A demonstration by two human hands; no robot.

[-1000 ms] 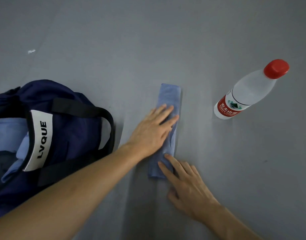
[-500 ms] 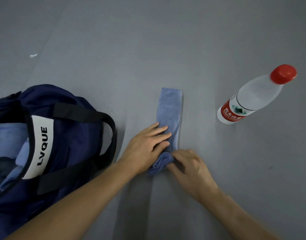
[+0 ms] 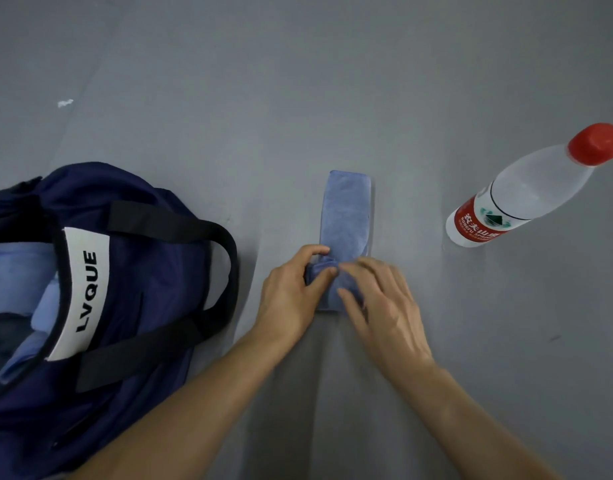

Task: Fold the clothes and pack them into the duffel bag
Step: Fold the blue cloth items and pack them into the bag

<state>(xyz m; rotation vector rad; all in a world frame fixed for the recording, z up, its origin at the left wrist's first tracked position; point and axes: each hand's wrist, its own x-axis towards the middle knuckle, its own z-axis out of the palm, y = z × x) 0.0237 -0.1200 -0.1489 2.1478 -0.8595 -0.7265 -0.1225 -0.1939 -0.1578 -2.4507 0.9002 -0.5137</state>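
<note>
A narrow, folded light-blue cloth (image 3: 346,209) lies lengthwise on the grey surface, its near end rolled up. My left hand (image 3: 291,299) grips the left side of the roll between thumb and fingers. My right hand (image 3: 384,303) lies on the roll's right side with fingers bent over it; motion blur hides how firmly it holds. The navy duffel bag (image 3: 131,299) with black handles and a white "LVQUE" label sits open at the left, with light-blue clothes (image 3: 10,271) inside.
A clear plastic water bottle (image 3: 526,195) with a red cap and red label stands to the right of the cloth. A small white scrap (image 3: 65,103) lies far left on the grey surface (image 3: 298,81).
The cloth lay flat under both hands a second ago. Since then both hands have rolled its near end away from me, so the roll has grown and the flat part has shortened.
</note>
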